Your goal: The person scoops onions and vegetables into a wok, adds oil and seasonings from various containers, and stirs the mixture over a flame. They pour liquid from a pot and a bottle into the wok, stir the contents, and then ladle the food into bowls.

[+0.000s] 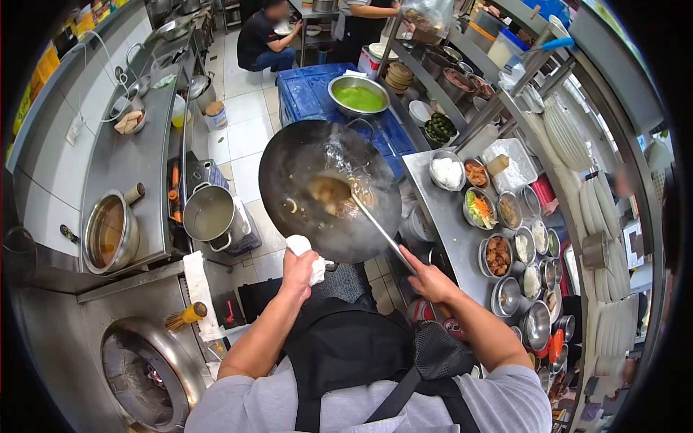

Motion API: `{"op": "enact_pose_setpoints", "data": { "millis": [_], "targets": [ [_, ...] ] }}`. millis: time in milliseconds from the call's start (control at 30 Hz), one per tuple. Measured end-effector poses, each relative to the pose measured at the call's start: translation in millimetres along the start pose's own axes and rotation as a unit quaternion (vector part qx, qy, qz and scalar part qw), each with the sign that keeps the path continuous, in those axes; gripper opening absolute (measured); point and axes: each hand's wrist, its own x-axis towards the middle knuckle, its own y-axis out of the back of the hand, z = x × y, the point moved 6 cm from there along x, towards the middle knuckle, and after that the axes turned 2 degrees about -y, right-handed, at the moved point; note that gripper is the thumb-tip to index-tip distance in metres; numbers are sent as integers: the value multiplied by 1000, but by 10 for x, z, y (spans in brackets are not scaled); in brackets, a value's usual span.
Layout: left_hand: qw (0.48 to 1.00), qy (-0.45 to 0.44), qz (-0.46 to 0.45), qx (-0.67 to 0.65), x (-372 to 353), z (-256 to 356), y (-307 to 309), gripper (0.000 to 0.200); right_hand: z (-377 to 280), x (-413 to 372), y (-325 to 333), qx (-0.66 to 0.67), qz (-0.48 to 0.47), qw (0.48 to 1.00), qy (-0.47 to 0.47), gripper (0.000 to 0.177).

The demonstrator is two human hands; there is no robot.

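A large dark wok (pixel 289 169) hangs in front of me, with steam rising and some brownish liquid and food bits inside. My left hand (pixel 297 273) is closed around a folded white cloth (pixel 316 265) at the wok's near edge; the grip beneath the cloth is hidden. In my right hand (pixel 432 280) is the long handle of a ladle (pixel 375 225). The ladle's bowl (pixel 333 193) rests inside the wok and holds brownish liquid.
Left of me are a round wok burner (pixel 162 375), a brush (pixel 189 315) and a stockpot (pixel 211 216). A prep counter (pixel 458 242) with several ingredient bowls lies right. Beyond the wok stands a blue chest (pixel 303 90) bearing a bowl of green liquid (pixel 359 96). A person (pixel 263 40) crouches farther back.
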Motion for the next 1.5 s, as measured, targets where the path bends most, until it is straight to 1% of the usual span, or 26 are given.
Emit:
{"op": "enact_pose_setpoints", "data": {
  "millis": [100,200,267,333,400,433,467,533,567,633,733,767,800,867,900,933,1000,1067,1133,1200,1267,1300,1333,1400,1467,1500],
  "targets": [
    [998,53,-9,-20,33,-81,266,17,-49,33,-49,-38,18,999,11,83],
    [998,56,4,-13,57,-88,485,16,-139,320,132,-74,75,990,-90,81],
    [999,-30,28,9,67,-15,501,17,-253,434,202,-114,82,982,-129,81],
    [990,-95,61,85,172,-151,551,28,-199,507,83,-110,91,987,-76,82],
    [970,-96,113,194,244,-223,552,38,-629,474,-80,103,-39,980,-167,83],
    [961,-45,119,247,208,-109,503,46,-783,417,-312,351,-97,905,-218,82],
    [951,-22,111,289,220,-46,481,58,-968,405,-454,468,-137,843,-226,79],
    [933,3,113,343,252,-37,504,60,-1207,404,-534,613,-198,735,-211,74],
    [932,-1,115,343,274,-46,530,60,-1259,419,-537,613,-199,736,-207,74],
    [921,18,122,369,285,-158,625,62,-1472,400,-563,747,-270,585,-167,69],
    [921,45,140,360,326,-206,756,62,-1663,223,-460,785,-305,531,-99,66],
    [926,50,149,344,390,-264,837,62,-1605,161,-415,784,-295,540,-78,67],
    [934,44,157,319,439,-290,904,56,-1540,85,-418,785,-296,538,-79,67],
    [978,9,100,181,712,-639,1153,35,-1482,-66,-346,827,-308,470,-10,70],
    [993,27,68,95,487,-289,1058,13,-1424,-132,-333,832,-291,472,-8,73],
    [994,62,81,40,344,-127,1037,6,-1359,-172,-322,832,-285,476,10,74],
    [987,151,55,-6,259,-149,1172,8,-1169,-200,-360,835,-273,478,29,76],
    [986,157,53,-18,127,-20,1137,9,-1102,-172,-377,853,-249,457,27,74],
    [986,154,49,-33,87,19,1068,9,-969,-25,-377,838,-210,502,-33,71],
    [998,36,31,45,130,138,997,13,-857,174,-337,839,-190,507,-58,70],
    [995,0,17,102,170,229,940,22,-631,396,-362,744,-137,642,-121,73],
    [973,-58,69,212,193,349,951,28,-600,495,-355,699,-125,690,-142,76],
    [933,-115,122,318,205,475,932,35,-626,537,-352,698,-126,691,-139,76],
    [899,-79,95,420,85,823,654,54,-819,594,-360,587,-94,783,-183,78],
    [887,-75,84,448,121,918,467,57,-951,625,-346,578,-108,791,-169,79],
    [884,-80,83,452,138,926,394,57,-1045,615,-354,635,-147,746,-138,79]
  ]
}}
